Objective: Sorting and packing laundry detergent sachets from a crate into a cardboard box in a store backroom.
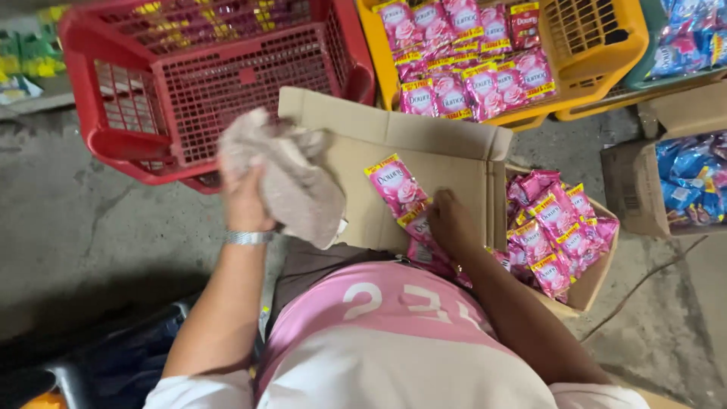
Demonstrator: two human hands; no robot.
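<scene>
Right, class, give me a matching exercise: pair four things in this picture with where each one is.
Things:
1. beige cloth
2. strip of pink sachets
3. red basket
4. yellow basket

Places:
A. top right, holding pink sachets
B. in the left hand
C. under the right hand, on the cardboard flap
D. top left

Pairs: 1-B, 2-C, 3-D, 4-A

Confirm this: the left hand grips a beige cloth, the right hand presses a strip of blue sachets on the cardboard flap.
Not quite. The head view shows the sachets under the right hand are pink, not blue. The rest holds: the left hand grips a beige cloth, and the strip lies on the cardboard flap.
</scene>
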